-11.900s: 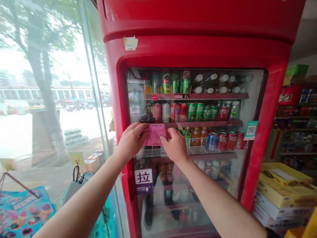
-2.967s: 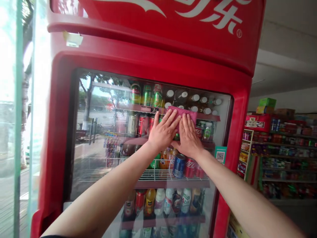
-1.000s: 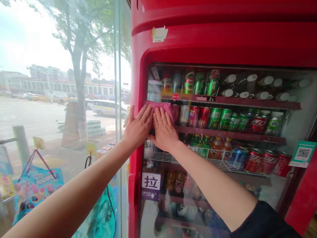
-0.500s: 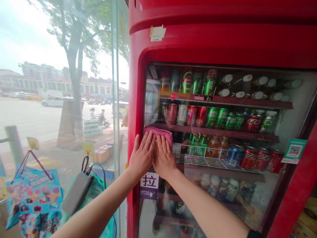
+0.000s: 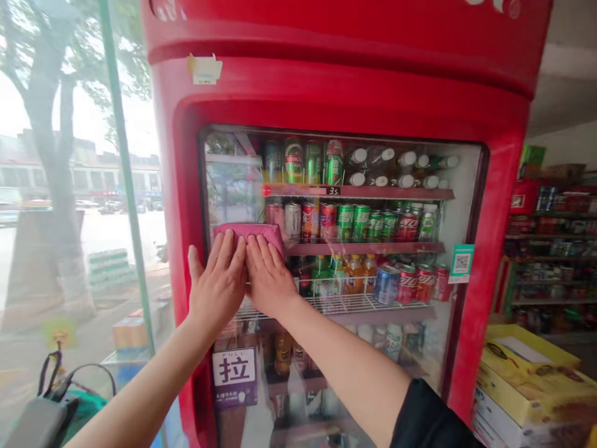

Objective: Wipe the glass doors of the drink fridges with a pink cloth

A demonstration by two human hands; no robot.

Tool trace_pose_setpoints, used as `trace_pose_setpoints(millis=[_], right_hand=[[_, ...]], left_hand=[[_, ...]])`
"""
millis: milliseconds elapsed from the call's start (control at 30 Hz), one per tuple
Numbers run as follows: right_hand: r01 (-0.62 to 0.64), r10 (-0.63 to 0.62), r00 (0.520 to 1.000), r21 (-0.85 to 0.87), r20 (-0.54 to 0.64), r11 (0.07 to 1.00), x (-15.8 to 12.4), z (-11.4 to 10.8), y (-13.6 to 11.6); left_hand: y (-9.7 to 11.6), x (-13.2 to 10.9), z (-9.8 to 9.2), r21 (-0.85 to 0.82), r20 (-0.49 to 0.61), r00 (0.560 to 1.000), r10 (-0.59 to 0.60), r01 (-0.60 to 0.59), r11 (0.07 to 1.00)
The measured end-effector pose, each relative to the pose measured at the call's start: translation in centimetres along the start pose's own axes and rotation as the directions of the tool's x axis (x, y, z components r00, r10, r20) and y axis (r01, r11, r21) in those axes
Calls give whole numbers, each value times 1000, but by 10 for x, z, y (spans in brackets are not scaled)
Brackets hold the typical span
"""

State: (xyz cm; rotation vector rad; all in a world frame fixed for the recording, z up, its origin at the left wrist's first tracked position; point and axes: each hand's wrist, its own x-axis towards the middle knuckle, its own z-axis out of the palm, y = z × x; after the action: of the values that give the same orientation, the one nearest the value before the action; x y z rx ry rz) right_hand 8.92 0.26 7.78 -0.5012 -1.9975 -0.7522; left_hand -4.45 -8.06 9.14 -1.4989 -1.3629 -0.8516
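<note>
A folded pink cloth (image 5: pixel 252 236) lies against the glass door (image 5: pixel 233 180) of a red drinks fridge, near the door's left edge. My left hand (image 5: pixel 219 274) holds the cloth to the glass with outstretched fingers, its thumb sticking out to the left. Beside it, my right hand (image 5: pixel 268 274) also holds the cloth there, fingers extended and close together. The two hands touch or nearly touch. Both palms face the glass and are hidden. Below them a purple and white pull sign (image 5: pixel 234 376) is stuck on the door.
Behind the glass stand cans (image 5: pixel 329 221) and bottles on shelves. The fridge's red frame (image 5: pixel 345 93) surrounds the door, with a QR sticker (image 5: pixel 461 264) at right. Cartons (image 5: pixel 536 373) are stacked to the right. A window (image 5: pixel 84 249) and a grey device (image 5: pixel 41 420) are at left.
My view has turned right, showing the fridge's right side, cartons and store shelves. The hands and cloth have moved left and slightly up on the glass, farther above the pull sign.
</note>
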Motion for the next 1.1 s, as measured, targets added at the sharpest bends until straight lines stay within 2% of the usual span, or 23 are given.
trace_pose_setpoints(millis=[200, 367, 467, 533, 633, 733, 867, 933, 1000, 1100], right_hand=[[-14, 8, 998, -107, -54, 994, -34, -25, 68], [-93, 86, 995, -182, -50, 979, -69, -52, 121], [-172, 156, 984, -231, -89, 957, -89, -60, 136], [-228, 208, 972, -235, -107, 945, -95, -60, 136], [-298, 282, 954, -199, -105, 934, -92, -55, 122], [-284, 277, 958, -136, -69, 949, -73, -49, 100], [-134, 133, 991, -55, -18, 990, -34, -42, 73], [-50, 50, 999, -35, -8, 998, -16, -41, 63], [1, -1, 1000, -34, -7, 999, -3, -42, 58], [40, -41, 999, -55, -5, 998, 2, -50, 61]], left_hand=[[67, 29, 28, -97, -22, 1000, 5, -7, 995], [127, 50, 52, -131, -63, 994, 87, -95, 987], [154, 58, 59, -146, -73, 987, 140, -150, 978], [162, 62, 59, -153, -68, 983, 169, -178, 972], [152, 62, 54, -157, -64, 975, 211, -218, 963], [124, 56, 45, -156, -77, 976, 204, -214, 964], [80, 46, 30, -153, -102, 992, 72, -87, 984], [65, 43, 21, -135, -86, 996, 1, -12, 991], [57, 42, 14, -123, -59, 997, -55, 47, 991], [61, 45, 12, -136, -40, 993, -112, 106, 985]])
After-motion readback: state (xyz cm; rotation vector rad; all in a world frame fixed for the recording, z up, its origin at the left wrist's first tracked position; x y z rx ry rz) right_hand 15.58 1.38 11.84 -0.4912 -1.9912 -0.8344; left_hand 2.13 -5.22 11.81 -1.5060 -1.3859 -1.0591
